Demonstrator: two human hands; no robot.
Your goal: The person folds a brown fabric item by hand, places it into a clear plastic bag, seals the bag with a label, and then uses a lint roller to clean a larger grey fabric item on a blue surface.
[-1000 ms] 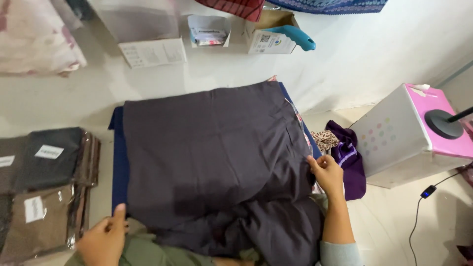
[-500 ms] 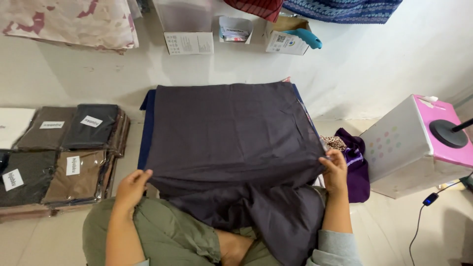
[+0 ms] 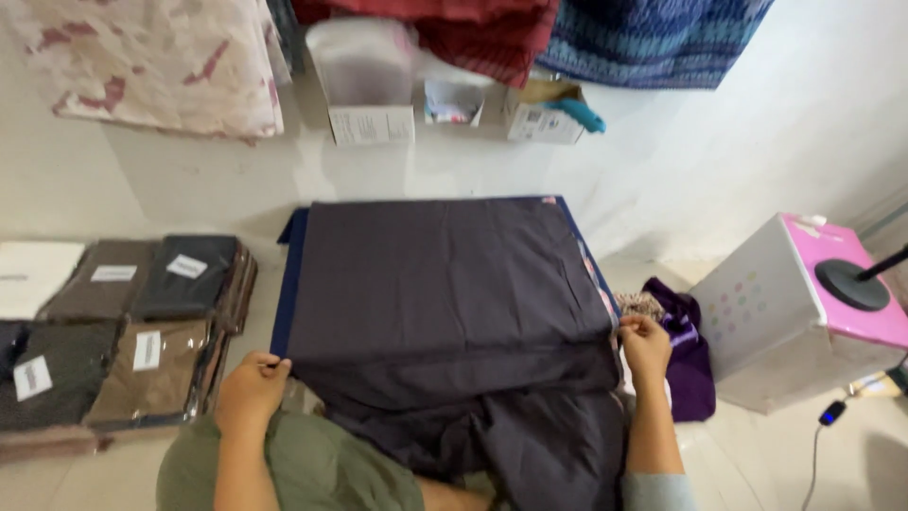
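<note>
Cloth: dark grey fabric [image 3: 445, 284] lies spread flat on the floor [image 3: 757, 170], its near end bunched over the person's lap.
Left hand [image 3: 249, 390]: fingers pinched on the near-left fold corner.
Right hand [image 3: 645, 343]: fingers pinched on the near-right edge.
Technique: keep both corners level and taut so the fold lies square.
Surroundings: packaged folded garments [image 3: 113, 322] at left; pink-topped white box [image 3: 804, 303] at right; cardboard boxes [image 3: 454, 109] far, along the white wall.

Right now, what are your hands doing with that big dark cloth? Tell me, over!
Left hand pinching the dark cloth at its near left corner. Right hand pinching its near right edge. Cloth spread flat over a blue layer. Packaged fabrics stacked left.
</note>
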